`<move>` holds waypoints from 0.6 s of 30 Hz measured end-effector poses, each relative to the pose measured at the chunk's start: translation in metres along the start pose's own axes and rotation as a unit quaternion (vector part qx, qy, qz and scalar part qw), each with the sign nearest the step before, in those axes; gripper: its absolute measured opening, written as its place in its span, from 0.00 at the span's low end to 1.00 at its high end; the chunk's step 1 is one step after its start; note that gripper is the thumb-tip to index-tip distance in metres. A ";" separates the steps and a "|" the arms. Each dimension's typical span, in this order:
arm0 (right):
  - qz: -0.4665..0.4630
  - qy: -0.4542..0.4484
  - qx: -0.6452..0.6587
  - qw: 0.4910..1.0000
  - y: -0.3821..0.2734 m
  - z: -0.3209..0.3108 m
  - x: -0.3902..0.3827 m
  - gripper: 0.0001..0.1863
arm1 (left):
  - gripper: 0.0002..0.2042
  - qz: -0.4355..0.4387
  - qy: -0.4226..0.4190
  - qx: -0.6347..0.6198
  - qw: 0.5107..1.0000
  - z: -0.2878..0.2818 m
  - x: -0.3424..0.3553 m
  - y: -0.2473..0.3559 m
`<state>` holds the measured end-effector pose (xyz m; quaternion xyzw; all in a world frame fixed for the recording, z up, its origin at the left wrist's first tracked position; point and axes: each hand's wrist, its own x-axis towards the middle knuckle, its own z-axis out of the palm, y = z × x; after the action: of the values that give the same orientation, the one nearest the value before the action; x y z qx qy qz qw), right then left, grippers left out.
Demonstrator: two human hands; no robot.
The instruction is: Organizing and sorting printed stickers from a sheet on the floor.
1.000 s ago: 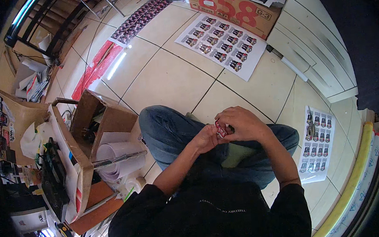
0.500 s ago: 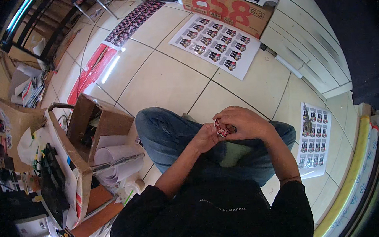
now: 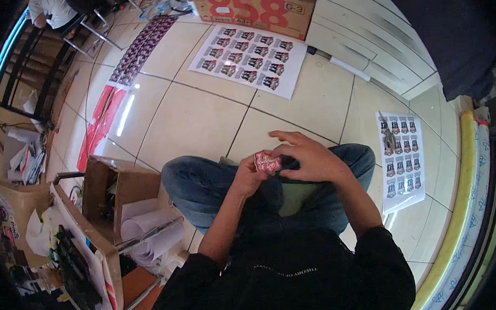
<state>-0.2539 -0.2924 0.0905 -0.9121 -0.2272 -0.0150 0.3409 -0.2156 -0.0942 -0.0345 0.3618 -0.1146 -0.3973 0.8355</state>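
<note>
My left hand (image 3: pixel 248 178) pinches a small red cut-out sticker (image 3: pixel 268 163) with white lettering and a wavy edge, above my crossed legs. Its printed face is turned up; whether it is one piece or a stack I cannot tell. Close on its right is my right hand (image 3: pixel 312 158), with the fingers spread and apart, and nothing visible is gripped in it. Its index fingertip comes near the sticker; contact is unclear. A light green patch (image 3: pixel 296 198) lies on my lap below the hands.
Ahead on the tiled floor lies a printed sticker sheet (image 3: pixel 278 86), before a cardboard box (image 3: pixel 239 10). Another sheet (image 3: pixel 402 194) at right carries grey scissors (image 3: pixel 390 142). Long rolls (image 3: pixel 461 199) run along the right. An open carton (image 3: pixel 122 188) stands left. A seated person (image 3: pixel 60 13) shows far left.
My right hand has drawn back from the sticker and spread its fingers. The sticker now faces up in my left hand. The view has shifted, bringing a person into the upper left.
</note>
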 end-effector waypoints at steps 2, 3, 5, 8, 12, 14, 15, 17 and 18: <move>0.076 0.071 0.100 0.990 0.003 0.012 -0.009 0.15 | 0.27 0.029 -0.034 0.019 0.999 0.002 -0.001 0.008; 0.078 0.066 0.107 0.989 0.005 0.022 -0.012 0.15 | 0.27 0.026 -0.031 0.031 0.999 0.004 -0.003 0.011; 0.290 0.106 0.395 0.865 0.009 0.045 -0.021 0.14 | 0.23 0.004 -0.033 0.064 0.997 0.010 -0.005 0.011; 0.277 0.184 0.366 0.869 0.024 0.073 -0.031 0.13 | 0.22 -0.039 0.032 0.106 0.993 0.017 -0.004 0.006; 0.299 0.191 0.389 0.850 0.039 0.100 -0.040 0.12 | 0.18 -0.053 0.059 0.175 0.981 0.012 -0.003 -0.002; 0.311 0.175 0.458 0.814 0.041 0.110 -0.042 0.10 | 0.18 -0.069 0.071 0.221 0.970 0.007 -0.003 -0.005; 0.301 0.176 0.445 0.825 0.042 0.112 -0.042 0.10 | 0.18 -0.068 0.075 0.221 0.970 0.005 -0.004 -0.006; 0.318 0.190 0.483 0.793 0.042 0.116 -0.041 0.09 | 0.17 -0.085 0.087 0.189 0.974 0.002 -0.004 -0.009; 0.319 0.188 0.470 0.801 0.043 0.116 -0.041 0.09 | 0.17 -0.086 0.088 0.189 0.974 0.002 -0.004 -0.010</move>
<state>-0.2876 -0.2643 -0.0323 -0.6405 0.1656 0.0319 0.7492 -0.2252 -0.0964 -0.0399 0.5557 -0.0820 -0.4054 0.7212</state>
